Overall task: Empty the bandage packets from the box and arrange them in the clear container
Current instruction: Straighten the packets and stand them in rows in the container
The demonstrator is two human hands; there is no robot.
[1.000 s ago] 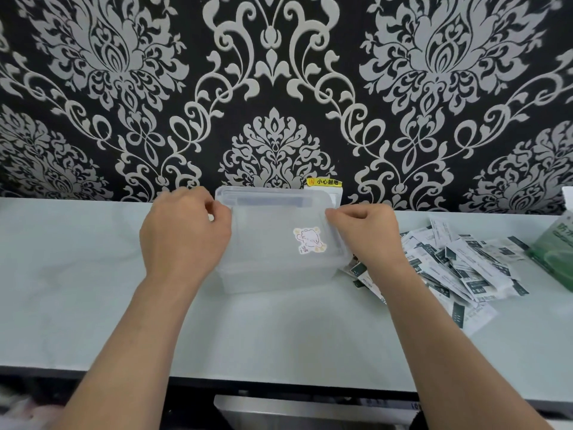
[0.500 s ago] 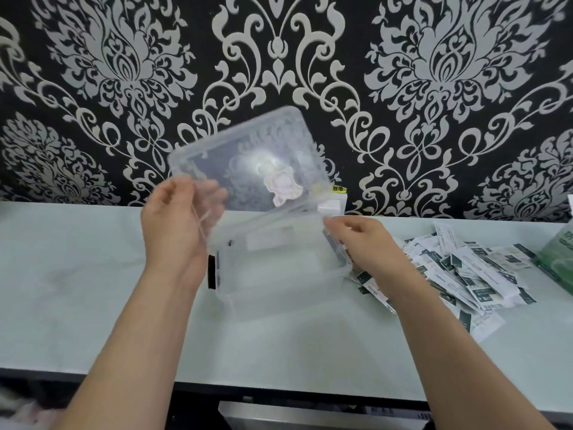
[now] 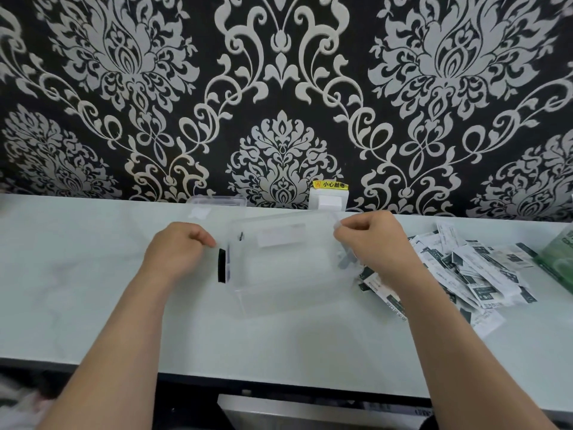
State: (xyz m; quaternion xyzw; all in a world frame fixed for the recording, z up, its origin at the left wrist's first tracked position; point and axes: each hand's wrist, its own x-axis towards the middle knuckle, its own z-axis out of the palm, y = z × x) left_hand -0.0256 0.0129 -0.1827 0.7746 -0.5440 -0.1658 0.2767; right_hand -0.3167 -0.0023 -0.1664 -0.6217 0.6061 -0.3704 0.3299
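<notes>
The clear container (image 3: 288,274) stands lidless in the middle of the pale counter, with a black latch (image 3: 222,265) on its left side. Its clear lid (image 3: 217,202) lies behind it against the wall. My right hand (image 3: 372,243) pinches the container's right rim at the far corner. My left hand (image 3: 179,249) is curled just left of the container, thumb tip close to the black latch, with nothing seen in it. A heap of several white and dark bandage packets (image 3: 465,268) lies on the counter right of the container. The green box (image 3: 558,262) sits at the right edge, partly cut off.
A white wall socket (image 3: 328,198) with a yellow label sits behind the container. Patterned black wallpaper rises right behind the counter. The counter's front edge (image 3: 279,383) runs below my forearms, with a metal-fronted unit under it.
The lid came off the container: my left hand lifted it up, and it now lies behind the container. My left hand is back beside the left latch. My right hand stayed at the right rim.
</notes>
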